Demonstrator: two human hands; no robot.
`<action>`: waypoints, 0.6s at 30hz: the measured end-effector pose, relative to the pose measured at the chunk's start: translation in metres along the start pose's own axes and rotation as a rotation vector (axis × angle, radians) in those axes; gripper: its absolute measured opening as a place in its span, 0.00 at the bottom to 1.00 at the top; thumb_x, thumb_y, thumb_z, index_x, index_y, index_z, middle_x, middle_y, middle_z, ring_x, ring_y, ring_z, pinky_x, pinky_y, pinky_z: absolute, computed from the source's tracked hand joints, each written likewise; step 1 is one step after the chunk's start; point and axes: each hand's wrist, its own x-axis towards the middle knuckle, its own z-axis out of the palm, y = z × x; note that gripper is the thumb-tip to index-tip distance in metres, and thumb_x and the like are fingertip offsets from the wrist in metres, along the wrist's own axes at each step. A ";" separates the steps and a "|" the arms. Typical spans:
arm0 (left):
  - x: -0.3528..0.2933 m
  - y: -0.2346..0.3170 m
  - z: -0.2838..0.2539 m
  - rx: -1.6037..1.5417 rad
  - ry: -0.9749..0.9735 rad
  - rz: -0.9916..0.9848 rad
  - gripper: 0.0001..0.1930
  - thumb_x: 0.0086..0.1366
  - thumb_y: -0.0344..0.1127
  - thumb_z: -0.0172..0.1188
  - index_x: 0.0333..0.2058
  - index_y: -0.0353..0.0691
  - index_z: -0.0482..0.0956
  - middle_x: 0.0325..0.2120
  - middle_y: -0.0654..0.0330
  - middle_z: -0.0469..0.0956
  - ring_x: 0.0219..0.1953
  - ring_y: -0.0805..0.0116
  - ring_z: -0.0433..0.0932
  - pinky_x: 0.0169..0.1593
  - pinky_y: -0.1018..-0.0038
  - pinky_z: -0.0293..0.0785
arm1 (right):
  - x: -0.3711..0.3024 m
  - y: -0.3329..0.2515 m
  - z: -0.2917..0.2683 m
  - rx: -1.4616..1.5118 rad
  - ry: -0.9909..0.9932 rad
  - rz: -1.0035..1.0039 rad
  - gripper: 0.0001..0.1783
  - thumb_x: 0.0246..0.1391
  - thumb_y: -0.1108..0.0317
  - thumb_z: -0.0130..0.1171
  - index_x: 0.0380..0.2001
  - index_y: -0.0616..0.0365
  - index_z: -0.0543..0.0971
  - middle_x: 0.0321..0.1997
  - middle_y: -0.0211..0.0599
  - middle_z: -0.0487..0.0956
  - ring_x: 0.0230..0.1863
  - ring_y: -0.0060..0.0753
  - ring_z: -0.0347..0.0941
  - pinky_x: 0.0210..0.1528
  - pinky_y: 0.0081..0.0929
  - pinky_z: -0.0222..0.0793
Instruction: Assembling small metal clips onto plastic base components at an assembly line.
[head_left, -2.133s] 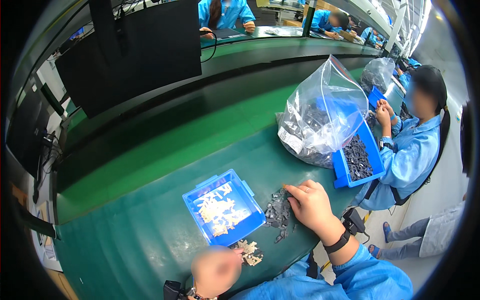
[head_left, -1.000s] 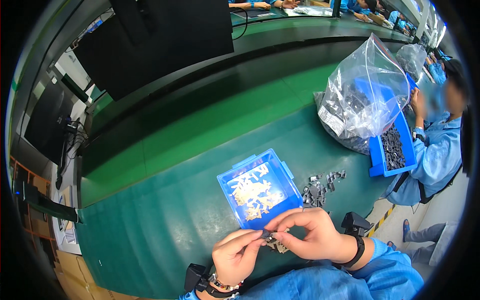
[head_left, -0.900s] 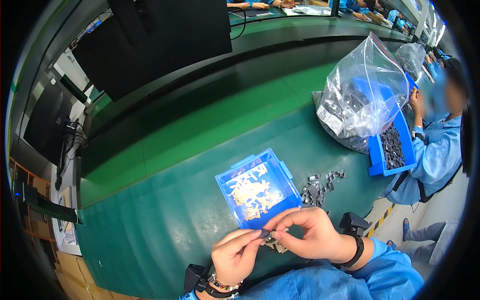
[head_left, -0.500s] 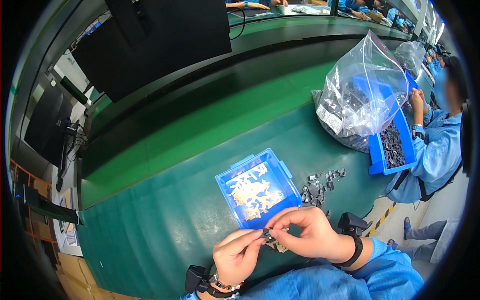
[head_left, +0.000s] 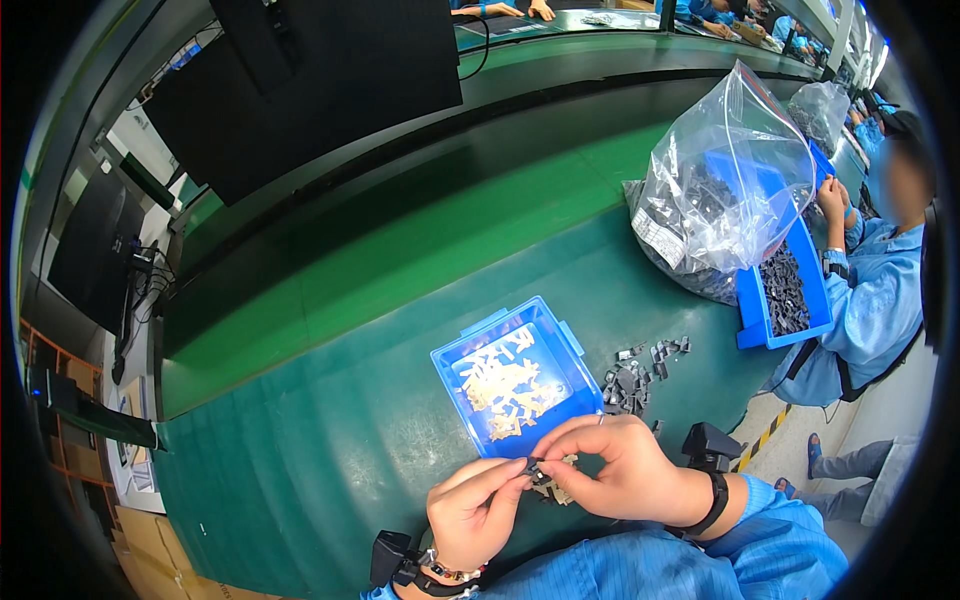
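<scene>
In the head view, my left grip (head_left: 475,508) and right grip (head_left: 620,472) are meeting over a green worktop (head_left: 330,430), which is running far to the left of them and bending toward the rim. Well ahead of my left grip, a large black panel (head_left: 330,90) is standing above a shadowed green strip. Far to its left, a dark screen (head_left: 95,245) is facing inward, and a cardboard box (head_left: 160,550) is sitting lower down. Far to the right of my right grip, a co-worker in a blue sleeve (head_left: 890,295) is sitting beside a long blue bin (head_left: 752,312) of dark parts, and a clear plastic bag (head_left: 725,215) is leaning against that bin.

Thumb and fingers of both grips are pinching one small dark piece (head_left: 533,466), holding it between them just above the worktop. It is looking dark grey and angular, with a pale glint; its finer shape is hiding behind my fingertips. Cream pieces (head_left: 562,490) are lying beneath my right grip. Just ahead, a blue tray (head_left: 577,410) is holding more cream ones, while loose dark pieces (head_left: 628,385) are lying in a heap beyond my right grip.
</scene>
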 end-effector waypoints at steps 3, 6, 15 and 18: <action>0.000 0.000 0.000 -0.005 -0.002 -0.006 0.10 0.58 0.20 0.64 0.40 0.32 0.83 0.32 0.53 0.83 0.29 0.73 0.81 0.31 0.81 0.76 | 0.000 -0.001 0.000 -0.047 0.004 -0.034 0.03 0.48 0.75 0.64 0.28 0.62 0.81 0.33 0.40 0.83 0.33 0.41 0.81 0.36 0.29 0.77; 0.000 -0.001 0.001 -0.021 0.006 0.005 0.10 0.58 0.20 0.64 0.40 0.32 0.83 0.32 0.53 0.83 0.30 0.72 0.81 0.31 0.81 0.76 | 0.001 -0.001 -0.002 -0.046 -0.008 -0.015 0.04 0.47 0.74 0.64 0.28 0.62 0.81 0.33 0.40 0.83 0.33 0.40 0.81 0.35 0.28 0.76; -0.002 -0.003 0.002 -0.085 -0.008 -0.012 0.09 0.58 0.18 0.62 0.39 0.30 0.83 0.33 0.52 0.82 0.31 0.69 0.83 0.33 0.80 0.79 | 0.004 0.028 -0.003 0.440 -0.139 0.260 0.04 0.48 0.75 0.67 0.29 0.64 0.83 0.34 0.36 0.84 0.34 0.20 0.79 0.36 0.20 0.73; -0.001 -0.001 0.001 0.002 -0.049 0.037 0.08 0.59 0.18 0.62 0.38 0.30 0.82 0.33 0.52 0.83 0.31 0.70 0.83 0.34 0.79 0.79 | 0.004 0.030 -0.005 0.511 -0.161 0.212 0.04 0.49 0.76 0.68 0.29 0.63 0.83 0.33 0.35 0.84 0.33 0.17 0.77 0.35 0.17 0.71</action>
